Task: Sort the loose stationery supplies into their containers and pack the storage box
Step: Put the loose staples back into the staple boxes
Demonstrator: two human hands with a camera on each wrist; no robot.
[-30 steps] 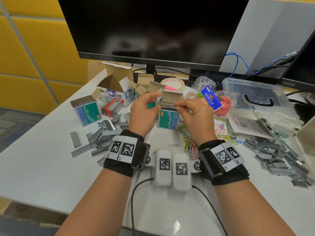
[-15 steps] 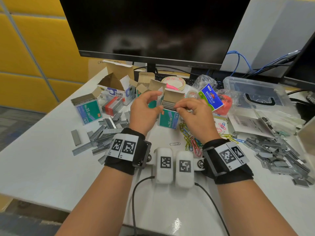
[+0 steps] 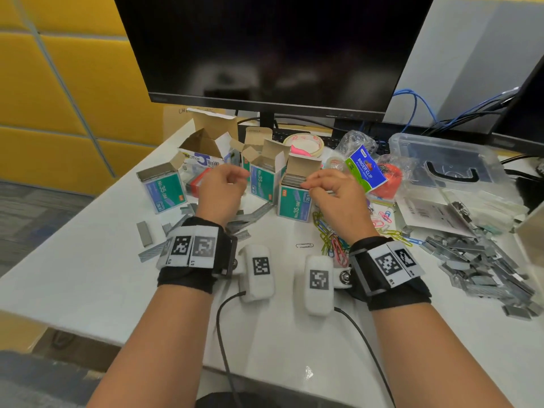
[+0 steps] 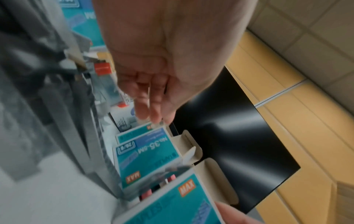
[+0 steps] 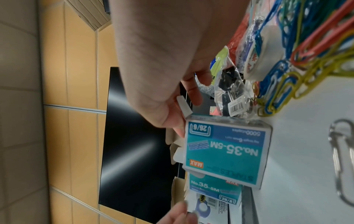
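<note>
On the white desk [image 3: 88,278], toward its far edge beneath the monitor [image 3: 273,48], an open teal staple box [image 3: 295,200] is seen standing upright, filled with staple strips. The right hand [image 3: 334,198] is held at the box's open top, its fingertips [image 3: 309,184] laid on the strips; from the right wrist view the thumb is shown pressed against the box's upper corner beside a small white flap [image 5: 184,106]. Whether a strip is actually pinched cannot be told. The left hand [image 3: 222,191] is held just left of that box with loosely curled fingers and nothing in it, as is confirmed in the left wrist view, where a second open staple box [image 4: 147,156] is seen below the fingers. Loose staple strips [image 3: 477,260] are heaped near the desk's right edge, coloured paper clips [image 3: 332,240] beside the right wrist, and a clear storage box [image 3: 441,166] at the far right corner.
</note>
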